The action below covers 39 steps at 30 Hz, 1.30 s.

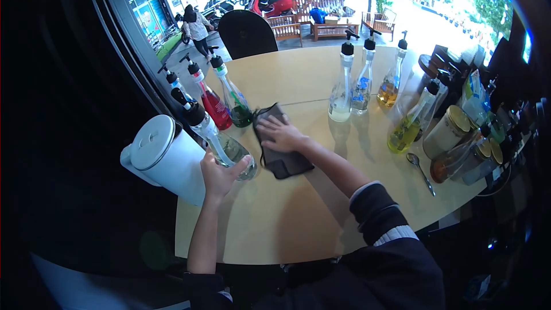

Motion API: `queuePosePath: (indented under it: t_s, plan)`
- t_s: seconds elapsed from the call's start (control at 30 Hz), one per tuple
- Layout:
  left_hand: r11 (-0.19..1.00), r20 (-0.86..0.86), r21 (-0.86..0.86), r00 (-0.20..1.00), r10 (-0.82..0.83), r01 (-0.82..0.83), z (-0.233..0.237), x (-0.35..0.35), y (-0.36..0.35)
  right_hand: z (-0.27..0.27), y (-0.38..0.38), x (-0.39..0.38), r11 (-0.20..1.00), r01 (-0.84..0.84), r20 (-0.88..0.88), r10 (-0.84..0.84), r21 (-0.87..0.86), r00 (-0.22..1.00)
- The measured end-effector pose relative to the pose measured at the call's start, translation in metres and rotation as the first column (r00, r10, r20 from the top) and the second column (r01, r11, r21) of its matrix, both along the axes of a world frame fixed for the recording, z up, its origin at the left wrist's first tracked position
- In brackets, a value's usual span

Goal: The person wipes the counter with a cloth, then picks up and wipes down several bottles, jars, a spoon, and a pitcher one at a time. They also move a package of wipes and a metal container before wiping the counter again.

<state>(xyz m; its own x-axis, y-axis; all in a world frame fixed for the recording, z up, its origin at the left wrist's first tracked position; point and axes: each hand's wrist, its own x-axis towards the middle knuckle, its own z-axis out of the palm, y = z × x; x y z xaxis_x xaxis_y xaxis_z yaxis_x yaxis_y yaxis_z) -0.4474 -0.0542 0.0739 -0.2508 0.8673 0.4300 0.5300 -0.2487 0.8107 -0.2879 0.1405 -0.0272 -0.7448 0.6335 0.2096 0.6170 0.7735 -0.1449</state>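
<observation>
L hand (218, 175) clamped low on clear pump btl (226, 146), R hand (280, 134) flat on dark cloth (287, 164) w/ fingers slightly apart — press evenly, steady btl clear of cloth's path.

Beyond a black chair (248, 35) are a wooden bench (285, 25), red scooter (279, 6) and person (198, 27).

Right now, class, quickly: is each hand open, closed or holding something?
Left hand: closed around the clear pump bottle.
Right hand: open, spread flat on the dark cloth.
</observation>
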Motion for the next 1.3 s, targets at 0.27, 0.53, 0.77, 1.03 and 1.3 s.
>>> queuePosePath:
  t_s: [0.27, 0.53, 0.77, 1.03, 1.3]
  plan:
    - [0.996, 0.078, 0.089, 0.997, -0.007, 0.0, 0.002, 0.005, -0.008, 0.014, -0.048, 0.124, 0.96, -0.245, -0.217, 0.212, -0.136, 0.953]
    - [1.0, -0.008, 0.023, 1.0, -0.006, 0.006, 0.017, -0.004, -0.055, 0.009, -0.048, 0.089, 0.968, -0.239, -0.033, 0.238, -0.071, 0.971]
    - [0.997, 0.014, 0.061, 0.999, -0.044, 0.044, 0.01, -0.021, -0.076, -0.013, -0.053, -0.021, 0.946, -0.285, -0.092, 0.301, 0.152, 0.949]
    - [0.99, -0.031, 0.114, 0.996, -0.086, 0.089, 0.011, -0.023, -0.066, 0.008, -0.092, 0.084, 0.985, -0.161, -0.119, 0.153, -0.055, 0.981]
    - [0.981, 0.025, 0.021, 0.981, -0.194, 0.194, 0.003, 0.007, -0.04, 0.012, -0.144, 0.107, 1.0, 0.007, 0.013, -0.007, -0.017, 1.0]
